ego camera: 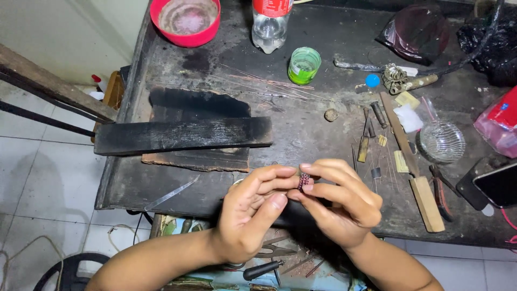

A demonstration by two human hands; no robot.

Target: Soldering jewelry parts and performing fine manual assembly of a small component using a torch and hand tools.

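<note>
Both hands' grip: tiny beaded ring, half-hidden

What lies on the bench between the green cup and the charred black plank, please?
In the head view, a loose fan of thin metal wires lies between the green cup and the charred black plank.

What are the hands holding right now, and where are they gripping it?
A small beaded ring, pinched at its sides between the fingertips of the left hand and right hand.

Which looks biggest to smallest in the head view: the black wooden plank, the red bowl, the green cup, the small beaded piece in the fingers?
1. Black wooden plank
2. Red bowl
3. Green cup
4. Beaded piece, held between the fingertips of both hands; smallest even though nearest the camera.
</note>
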